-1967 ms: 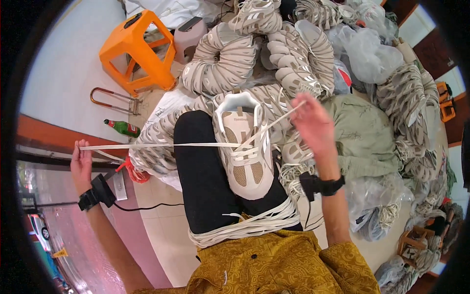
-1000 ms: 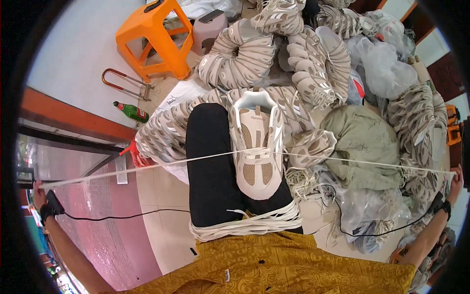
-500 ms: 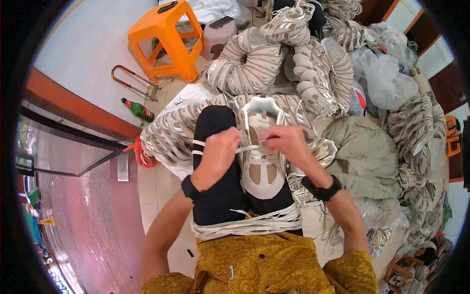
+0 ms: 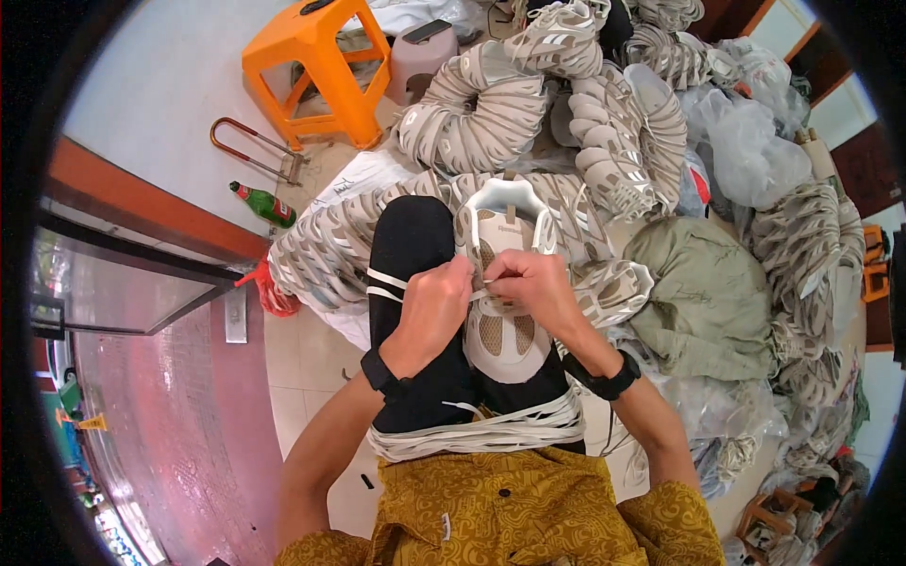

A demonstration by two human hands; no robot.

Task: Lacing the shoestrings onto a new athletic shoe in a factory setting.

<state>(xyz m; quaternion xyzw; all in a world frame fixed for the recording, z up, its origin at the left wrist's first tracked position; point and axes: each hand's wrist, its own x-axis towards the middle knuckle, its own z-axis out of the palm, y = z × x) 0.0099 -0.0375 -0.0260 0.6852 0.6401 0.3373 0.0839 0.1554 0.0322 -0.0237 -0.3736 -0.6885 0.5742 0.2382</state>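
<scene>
A beige and white sneaker rests on my right thigh, its toe pointing back at me and its opening away. My left hand is closed at the shoe's left eyelets, pinching a white shoelace whose loose length lies across my left knee. Close beside it, my right hand pinches the lace over the tongue, thumb and forefinger together. The fingers partly cover the lace rows. A bundle of white shoelaces lies across my lap.
Strings of nested shoe uppers pile up ahead and to the right. An orange stool and a green bottle stand or lie at left. An olive cloth sack and clear plastic bags are on the right.
My two hands have come together over the sneaker; the right moved left to meet the left. The stretch of lace between them has shortened.
</scene>
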